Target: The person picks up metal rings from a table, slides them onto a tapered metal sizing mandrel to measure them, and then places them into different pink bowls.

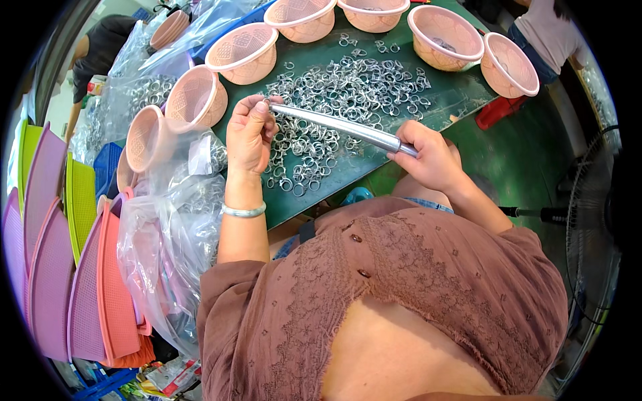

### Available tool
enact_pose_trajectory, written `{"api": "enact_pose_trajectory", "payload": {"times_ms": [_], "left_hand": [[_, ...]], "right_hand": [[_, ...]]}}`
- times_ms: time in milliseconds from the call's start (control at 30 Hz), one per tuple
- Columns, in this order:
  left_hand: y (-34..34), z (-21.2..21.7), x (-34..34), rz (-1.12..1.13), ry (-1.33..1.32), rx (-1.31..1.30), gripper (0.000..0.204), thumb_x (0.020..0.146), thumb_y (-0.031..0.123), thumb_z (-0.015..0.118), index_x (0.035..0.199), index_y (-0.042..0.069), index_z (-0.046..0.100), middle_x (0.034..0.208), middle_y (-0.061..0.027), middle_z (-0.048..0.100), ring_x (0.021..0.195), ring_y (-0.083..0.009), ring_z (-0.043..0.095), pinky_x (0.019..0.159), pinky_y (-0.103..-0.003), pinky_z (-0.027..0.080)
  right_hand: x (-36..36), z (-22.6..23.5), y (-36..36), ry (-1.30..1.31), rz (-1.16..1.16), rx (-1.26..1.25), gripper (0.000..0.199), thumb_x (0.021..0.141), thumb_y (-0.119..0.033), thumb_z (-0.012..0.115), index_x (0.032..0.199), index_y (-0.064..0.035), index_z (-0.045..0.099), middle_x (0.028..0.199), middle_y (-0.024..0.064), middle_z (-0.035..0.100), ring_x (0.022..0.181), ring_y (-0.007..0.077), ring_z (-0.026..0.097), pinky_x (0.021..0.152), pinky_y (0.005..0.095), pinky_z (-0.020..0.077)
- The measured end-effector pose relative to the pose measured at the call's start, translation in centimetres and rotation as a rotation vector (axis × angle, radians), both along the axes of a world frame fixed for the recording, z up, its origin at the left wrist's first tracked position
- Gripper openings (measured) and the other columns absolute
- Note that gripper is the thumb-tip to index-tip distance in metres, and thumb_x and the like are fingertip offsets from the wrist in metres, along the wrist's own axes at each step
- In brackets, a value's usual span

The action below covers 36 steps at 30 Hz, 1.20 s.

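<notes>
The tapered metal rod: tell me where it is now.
In the head view's upper middle, the tapered metal rod slants from the left-hand grip at its thin end to the right-hand grip on its thicker end, over loose silver rings.

We look steeply down from a head-worn fisheye, close above a brown blouse (414, 287), toward the green worktop (460, 85).

The left hand (251, 137) stands upright, fingers (256, 115) pinched; the right hand (430, 157) is curled.

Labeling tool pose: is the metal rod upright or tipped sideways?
Tipped sideways: the metal rod slants across the view, thick end in the right hand, narrow end at the left hand.
</notes>
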<state>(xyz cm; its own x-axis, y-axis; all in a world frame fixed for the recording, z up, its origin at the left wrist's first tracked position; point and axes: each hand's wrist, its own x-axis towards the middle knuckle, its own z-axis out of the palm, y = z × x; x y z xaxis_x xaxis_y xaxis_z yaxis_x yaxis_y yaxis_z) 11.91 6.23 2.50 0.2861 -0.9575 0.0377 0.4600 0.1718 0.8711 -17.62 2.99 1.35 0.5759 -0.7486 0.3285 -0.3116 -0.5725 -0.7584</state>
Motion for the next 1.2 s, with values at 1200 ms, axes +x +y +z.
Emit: {"api": "enact_pose_trajectory", "payload": {"times_ms": [1200], "left_hand": [[3.2, -1.7, -6.2, -0.352, 0.058, -0.027, 0.035, 0.077, 0.004, 0.067, 0.109, 0.002, 0.053, 0.101, -0.0130, 0.058, 0.062, -0.0093, 0.045, 0.055, -0.021, 0.038]], "right_hand": [[2.7, -0.2, 1.4, -0.018, -0.131, -0.614, 0.022, 0.059, -0.003, 0.064, 0.074, -0.0051, 0.048, 0.083, 0.0059, 0.054, 0.057, 0.0235, 0.052, 0.051, 0.0330, 0.0430]]}}
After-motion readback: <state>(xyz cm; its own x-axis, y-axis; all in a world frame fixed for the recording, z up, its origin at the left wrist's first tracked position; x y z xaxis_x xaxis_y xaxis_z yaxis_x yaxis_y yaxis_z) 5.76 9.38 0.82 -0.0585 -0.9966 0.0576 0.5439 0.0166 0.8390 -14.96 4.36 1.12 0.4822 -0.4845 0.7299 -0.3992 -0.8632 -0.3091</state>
